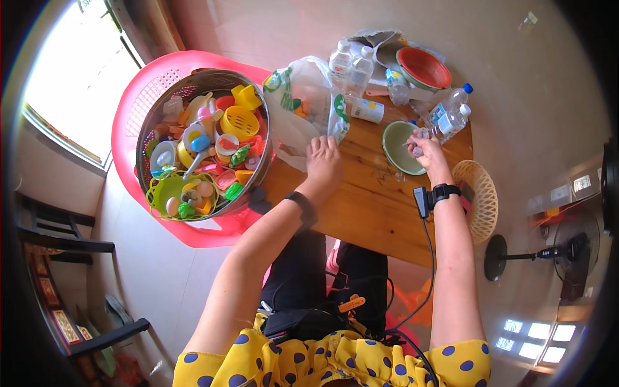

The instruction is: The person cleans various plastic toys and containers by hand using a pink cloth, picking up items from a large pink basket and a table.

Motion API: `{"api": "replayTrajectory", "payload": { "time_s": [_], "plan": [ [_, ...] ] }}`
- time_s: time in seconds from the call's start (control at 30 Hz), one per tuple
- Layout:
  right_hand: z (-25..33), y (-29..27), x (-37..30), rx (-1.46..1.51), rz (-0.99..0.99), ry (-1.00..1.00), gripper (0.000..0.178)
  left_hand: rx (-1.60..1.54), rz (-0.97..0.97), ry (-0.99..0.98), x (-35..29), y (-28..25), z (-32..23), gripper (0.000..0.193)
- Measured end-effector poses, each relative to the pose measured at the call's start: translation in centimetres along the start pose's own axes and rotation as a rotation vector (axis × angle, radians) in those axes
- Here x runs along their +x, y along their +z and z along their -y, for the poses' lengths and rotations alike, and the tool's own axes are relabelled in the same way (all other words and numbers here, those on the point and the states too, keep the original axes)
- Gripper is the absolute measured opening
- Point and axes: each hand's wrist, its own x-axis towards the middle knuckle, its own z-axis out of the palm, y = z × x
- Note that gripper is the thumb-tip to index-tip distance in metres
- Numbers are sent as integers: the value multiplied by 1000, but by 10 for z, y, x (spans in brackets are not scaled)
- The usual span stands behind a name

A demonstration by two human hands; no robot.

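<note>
My left hand (pixel 324 158) is closed at the edge of a clear plastic bag (pixel 293 132) with green print, which lies on the wooden table. A few orange and green pieces show through the bag. My right hand (pixel 428 153) is over the right side of a pale green bowl (pixel 394 143). Its fingers are closed around small greyish-purple lumps whose kind I cannot make out. Left of the bag, a big round metal tub (pixel 143 138) holds many colourful toy pieces, among them a yellow strainer cup (pixel 239 121) and a lime green basket (pixel 166 188).
The tub rests on a pink plastic chair (pixel 126 122). Along the table's back stand water bottles (pixel 360 71), a white canister (pixel 367 109) and a red bowl (pixel 422 68). More bottles (pixel 445 116) and a woven basket (pixel 485 203) line its right side. A cable (pixel 431 258) hangs from my right wrist.
</note>
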Motion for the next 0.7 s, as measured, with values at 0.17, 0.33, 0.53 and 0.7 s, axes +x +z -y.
{"api": "replayTrajectory", "payload": {
  "time_s": [0.17,0.33,0.53,0.7],
  "plan": [
    [9,22,-16,-136,-7,-13,39,12,-63,-34,-3,-1,9,44],
    [3,11,-11,-89,-55,48,44,20,-76,-36,-2,2,7,46],
    [-2,20,-8,-180,-105,-8,37,2,-69,-104,3,-4,9,49],
    [-4,30,-10,-240,-191,-10,32,24,27,-117,7,-6,17,33]
  ]
}}
